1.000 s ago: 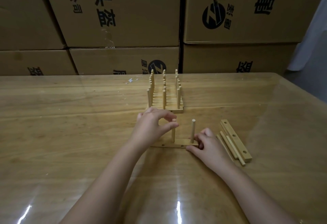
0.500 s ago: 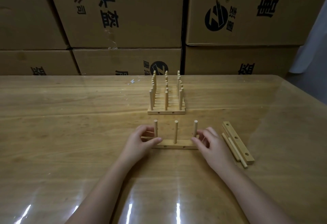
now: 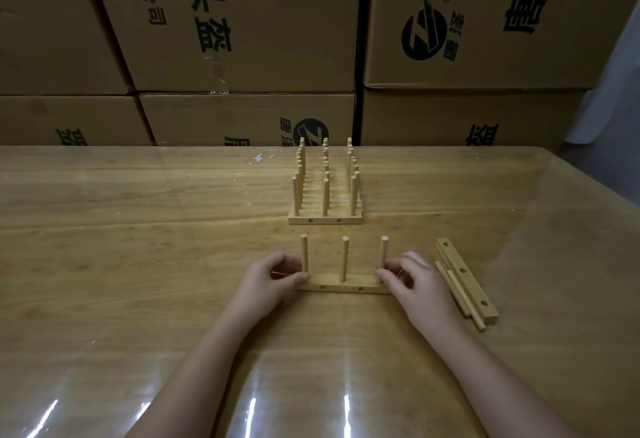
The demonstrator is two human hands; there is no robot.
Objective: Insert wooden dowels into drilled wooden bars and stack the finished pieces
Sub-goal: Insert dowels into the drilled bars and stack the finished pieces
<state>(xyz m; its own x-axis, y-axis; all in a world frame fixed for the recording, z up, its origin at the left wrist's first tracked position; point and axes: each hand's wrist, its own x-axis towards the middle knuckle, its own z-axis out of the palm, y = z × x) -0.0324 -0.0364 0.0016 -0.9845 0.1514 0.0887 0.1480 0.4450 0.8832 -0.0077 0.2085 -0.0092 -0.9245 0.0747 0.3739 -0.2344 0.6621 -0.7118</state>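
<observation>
A wooden bar (image 3: 343, 286) lies across the table in front of me with three dowels standing upright in it. My left hand (image 3: 268, 282) pinches the bar's left end at the foot of the left dowel (image 3: 304, 253). My right hand (image 3: 417, 282) pinches the right end by the right dowel (image 3: 383, 254). The middle dowel (image 3: 344, 257) stands free between them. Farther back sits a row of finished pieces (image 3: 325, 192), several bars packed one behind another with their dowels up.
To the right of my right hand lie a drilled bare bar (image 3: 465, 280) and loose dowels (image 3: 462, 295) beside it. Cardboard boxes (image 3: 242, 29) are stacked as a wall behind the glossy wooden table (image 3: 138, 230).
One second ago my left hand was at the middle dowel and the left hole was hidden. Now all three dowels stand in the bar and both hands hold its ends.
</observation>
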